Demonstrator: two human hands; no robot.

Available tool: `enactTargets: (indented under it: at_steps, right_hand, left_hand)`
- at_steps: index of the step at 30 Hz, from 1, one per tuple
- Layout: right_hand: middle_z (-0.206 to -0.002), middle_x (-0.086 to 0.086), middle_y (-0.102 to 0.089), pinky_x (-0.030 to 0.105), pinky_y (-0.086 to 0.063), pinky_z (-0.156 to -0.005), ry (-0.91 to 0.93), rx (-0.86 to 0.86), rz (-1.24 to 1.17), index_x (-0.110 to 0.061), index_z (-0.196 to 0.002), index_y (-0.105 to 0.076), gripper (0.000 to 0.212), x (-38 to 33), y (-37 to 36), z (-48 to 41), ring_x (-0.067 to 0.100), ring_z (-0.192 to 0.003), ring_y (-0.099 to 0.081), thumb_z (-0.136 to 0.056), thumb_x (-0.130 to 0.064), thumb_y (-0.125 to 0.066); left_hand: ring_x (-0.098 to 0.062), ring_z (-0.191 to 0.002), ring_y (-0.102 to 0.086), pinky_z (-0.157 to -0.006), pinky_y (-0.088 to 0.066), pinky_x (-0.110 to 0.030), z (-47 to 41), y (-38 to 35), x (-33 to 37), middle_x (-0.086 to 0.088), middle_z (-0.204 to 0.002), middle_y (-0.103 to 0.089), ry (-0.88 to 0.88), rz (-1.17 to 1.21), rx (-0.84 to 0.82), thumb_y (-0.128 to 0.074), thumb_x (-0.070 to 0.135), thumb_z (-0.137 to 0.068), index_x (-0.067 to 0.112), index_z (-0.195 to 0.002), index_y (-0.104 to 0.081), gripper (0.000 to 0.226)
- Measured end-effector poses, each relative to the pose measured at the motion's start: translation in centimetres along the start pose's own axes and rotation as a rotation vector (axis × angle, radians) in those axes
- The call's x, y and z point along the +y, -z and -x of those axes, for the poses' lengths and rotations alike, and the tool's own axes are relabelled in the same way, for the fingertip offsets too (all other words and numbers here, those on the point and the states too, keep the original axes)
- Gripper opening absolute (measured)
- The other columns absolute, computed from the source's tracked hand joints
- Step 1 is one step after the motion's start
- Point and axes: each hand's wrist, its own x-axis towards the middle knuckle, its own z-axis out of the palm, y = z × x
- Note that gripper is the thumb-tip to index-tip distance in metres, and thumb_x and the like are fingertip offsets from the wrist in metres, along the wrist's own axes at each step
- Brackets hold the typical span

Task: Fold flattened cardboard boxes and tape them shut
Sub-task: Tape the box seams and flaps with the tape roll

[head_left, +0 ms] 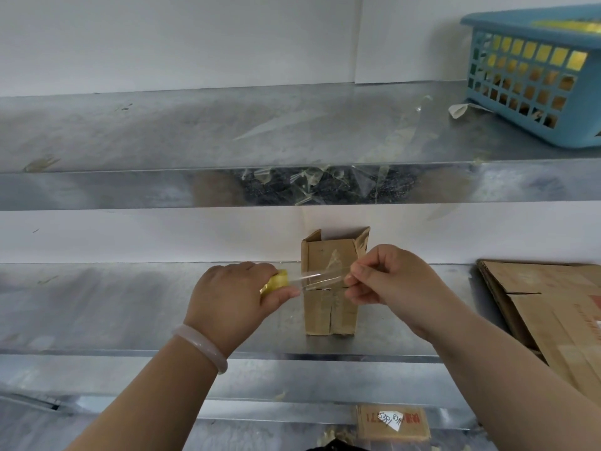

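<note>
A small brown cardboard box (328,307) stands upright on the lower metal shelf (130,307), its top flaps partly open against the white wall. My left hand (234,294) grips a yellowish roll of clear tape (276,283) just left of the box. My right hand (387,278) pinches the free end of the tape strip (320,277), which stretches across the front of the box between both hands. Old tape patches show on the box's front face.
A stack of flattened cardboard (549,317) lies on the shelf at the right. A blue plastic basket (536,73) sits on the upper shelf at the far right, with scraps of clear tape (309,183) stuck along that shelf's front edge. Another labelled box (390,421) lies below.
</note>
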Motion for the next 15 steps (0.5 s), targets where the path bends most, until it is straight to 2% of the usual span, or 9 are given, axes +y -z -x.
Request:
enactTargets:
  at_steps: [2,5,8,9,11,15]
  right_hand:
    - [-0.079,0.002,-0.075,0.040,-0.061,-0.079,0.005,0.008,0.032,-0.007,-0.091,-0.062,0.008,0.2,0.1,0.1,0.018,-0.073,-0.074,-0.097,-0.010,-0.058]
    - [-0.074,0.003,-0.074,0.042,-0.060,-0.080,0.006,0.088,0.037,-0.005,-0.089,-0.062,0.009,0.6,0.9,-0.1,0.019,-0.071,-0.073,-0.096,-0.008,-0.058]
    - [-0.074,0.005,-0.074,0.043,-0.060,-0.082,0.010,0.115,0.037,-0.003,-0.088,-0.063,0.011,0.9,2.0,-0.1,0.020,-0.073,-0.074,-0.097,-0.008,-0.057]
    - [-0.075,0.004,-0.074,0.041,-0.060,-0.082,0.012,0.103,0.061,-0.003,-0.089,-0.063,0.011,0.9,2.2,0.0,0.019,-0.073,-0.074,-0.097,-0.008,-0.057]
    - [-0.074,0.002,-0.074,0.035,-0.060,-0.079,0.009,0.097,0.106,-0.004,-0.089,-0.063,0.011,1.2,2.1,0.2,0.017,-0.071,-0.074,-0.097,-0.009,-0.057]
    - [-0.071,0.004,-0.074,0.034,-0.060,-0.078,-0.001,0.129,0.110,-0.006,-0.085,-0.063,0.014,1.6,2.4,0.0,0.017,-0.069,-0.073,-0.097,-0.008,-0.056]
  left_hand:
    - [-0.010,-0.061,-0.061,-0.058,-0.047,-0.026,0.0,-0.4,0.0,0.012,-0.074,-0.068,0.011,-0.010,0.004,-0.020,0.076,-0.086,0.030,-0.094,-0.068,0.067]
    - [-0.010,-0.062,-0.060,-0.063,-0.047,-0.027,-0.2,-0.5,-0.1,0.011,-0.074,-0.068,-0.034,0.081,0.025,-0.025,0.073,-0.088,0.031,-0.105,-0.066,0.060]
    - [-0.005,-0.080,-0.059,-0.077,-0.045,-0.023,-0.1,-0.3,-1.0,0.015,-0.092,-0.069,-0.018,0.363,-0.050,-0.031,0.072,-0.088,0.038,-0.113,-0.063,0.053]
    - [-0.004,-0.084,-0.060,-0.079,-0.045,-0.023,0.0,-0.3,-1.2,0.018,-0.096,-0.069,-0.035,0.383,-0.048,-0.034,0.070,-0.088,0.039,-0.112,-0.064,0.049]
    - [-0.003,-0.078,-0.062,-0.074,-0.048,-0.025,-0.1,-0.6,-1.4,0.018,-0.089,-0.069,-0.089,0.271,-0.003,-0.039,0.066,-0.088,0.036,-0.109,-0.068,0.047]
    - [-0.012,-0.061,-0.062,-0.064,-0.048,-0.028,-0.5,-1.6,-1.3,0.012,-0.070,-0.066,-0.125,-0.002,0.077,-0.036,0.068,-0.087,0.030,-0.102,-0.073,0.054]
